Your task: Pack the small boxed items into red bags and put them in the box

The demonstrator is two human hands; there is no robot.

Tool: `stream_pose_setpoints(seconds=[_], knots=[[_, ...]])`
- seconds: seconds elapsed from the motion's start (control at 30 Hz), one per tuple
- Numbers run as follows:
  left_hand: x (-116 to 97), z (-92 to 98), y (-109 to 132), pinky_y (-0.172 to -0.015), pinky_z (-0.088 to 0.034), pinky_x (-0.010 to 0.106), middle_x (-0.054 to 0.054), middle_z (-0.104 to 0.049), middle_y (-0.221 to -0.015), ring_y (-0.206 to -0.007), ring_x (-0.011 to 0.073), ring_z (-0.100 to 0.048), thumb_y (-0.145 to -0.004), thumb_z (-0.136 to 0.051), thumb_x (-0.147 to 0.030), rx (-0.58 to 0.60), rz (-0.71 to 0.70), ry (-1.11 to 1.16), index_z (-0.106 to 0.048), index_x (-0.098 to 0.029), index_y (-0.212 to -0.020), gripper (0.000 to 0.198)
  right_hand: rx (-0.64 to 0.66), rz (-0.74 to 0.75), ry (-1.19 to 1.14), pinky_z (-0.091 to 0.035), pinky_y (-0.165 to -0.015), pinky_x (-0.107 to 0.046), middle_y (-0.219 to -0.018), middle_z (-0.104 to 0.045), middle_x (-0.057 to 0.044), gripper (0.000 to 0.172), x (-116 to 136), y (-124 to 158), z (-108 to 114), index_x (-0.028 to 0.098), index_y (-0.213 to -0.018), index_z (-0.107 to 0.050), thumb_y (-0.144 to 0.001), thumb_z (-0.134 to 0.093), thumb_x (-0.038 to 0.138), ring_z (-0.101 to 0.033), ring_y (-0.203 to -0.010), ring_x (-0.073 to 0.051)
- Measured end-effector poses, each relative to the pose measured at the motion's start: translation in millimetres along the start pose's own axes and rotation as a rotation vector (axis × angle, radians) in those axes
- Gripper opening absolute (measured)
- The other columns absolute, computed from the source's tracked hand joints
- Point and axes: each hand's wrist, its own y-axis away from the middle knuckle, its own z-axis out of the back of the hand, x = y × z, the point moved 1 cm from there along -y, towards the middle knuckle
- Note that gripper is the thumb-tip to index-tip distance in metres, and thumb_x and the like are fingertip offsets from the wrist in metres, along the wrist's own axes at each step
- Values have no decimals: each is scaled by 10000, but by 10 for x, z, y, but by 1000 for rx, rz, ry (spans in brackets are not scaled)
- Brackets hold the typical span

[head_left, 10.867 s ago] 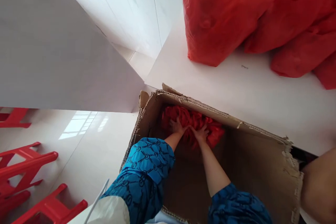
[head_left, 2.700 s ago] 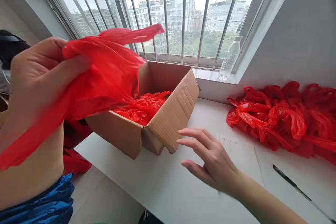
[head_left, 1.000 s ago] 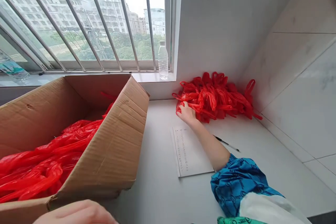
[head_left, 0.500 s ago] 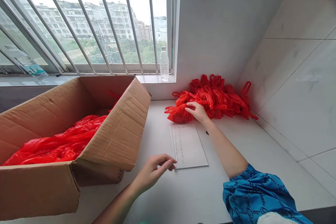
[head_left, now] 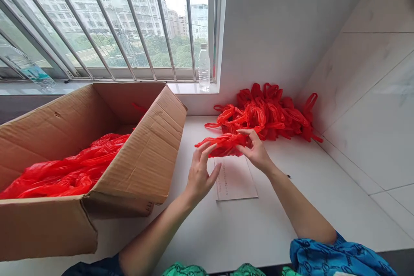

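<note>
Left hand: the left hand (head_left: 201,173) stands upright above the worktop, wrist low and palm turned toward the bag, with the forearm rising from the lower left. Its fingers are spread wide, and their tips reach the lower edge of the bag without any clear grip.

Right hand: the right hand (head_left: 256,151) comes in from the lower right, wrist bent and palm facing the left hand. Its fingers and thumb are curled narrowly around the end of the bag, holding it.

Held item: a crumpled red plastic carrier bag (head_left: 223,145) hangs between the two hands, above the near part of a sheet of paper and just in front of the pile.

Pile: a heap of red plastic bags (head_left: 267,114) lies on the worktop against the wall, with loop handles sticking up.

Box: an open cardboard box (head_left: 142,166) stands to the left of the left hand, with loose red bags (head_left: 61,171) inside.

Paper: a printed sheet of paper (head_left: 234,181) lies flat on the white worktop (head_left: 233,235), beneath the held bag.

Sleeves: a blue patterned sleeve (head_left: 339,256) is pushed back on the right arm.

Window sill: a clear water bottle (head_left: 204,68) stands upright on the sill behind the barred window.
</note>
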Motion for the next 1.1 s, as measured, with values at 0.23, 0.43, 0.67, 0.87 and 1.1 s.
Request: stream_pose_setpoints(seconds=[0.23, 0.43, 0.67, 0.87, 1.1], knots=[[350, -149, 12, -1129, -327, 558, 190, -277, -1555, -1460, 340, -278, -907, -615, -374, -29, 147, -210, -282, -230, -1520, 712, -205, -45, 315, -513, -674, -295, -979, -631, -36, 204, 56, 481, 244, 236, -950, -648, -934, -566, 422, -585, -657, -127], [510, -214, -190, -960, -481, 423, 87, -697, -1192, -1111, 293, -635, -879, -594, -287, 163, 262, -41, -563, -253, -1354, 477, 116, -260, 626, -382, -570, -274, -789, -667, -30, 195, -65, 524, -43, 214, -817, -600, -858, -630, 403, -617, -676, -189], [733, -149, -75, -845, -548, 318, 91, -699, -1154, -1010, 219, -676, -885, -514, -265, 144, 412, 272, -599, -178, -1264, 398, 237, -373, 326, -471, -664, -283, -814, -684, 9, 193, -213, 557, 319, 243, -949, -661, -836, -641, 398, -639, -731, -178], [264, 8, -215, -993, -494, 377, 68, -546, -1373, -1263, 231, -534, -911, -518, -241, 94, 219, 92, -540, -269, -1335, 425, 20, -285, 356, -498, -649, -297, -823, -681, -21, 288, 27, 520, 499, 228, -881, -666, -898, -594, 506, -632, -703, -175], [219, -435, -299, -970, -496, 428, 119, -590, -1330, -1190, 265, -580, -996, -454, -323, 275, -59, -283, -529, -194, -1341, 376, 46, 113, 564, -451, -969, -432, -1219, -669, -131, 341, 101, 477, -106, 188, -1207, -618, -984, -494, 415, -611, -1114, -270]])
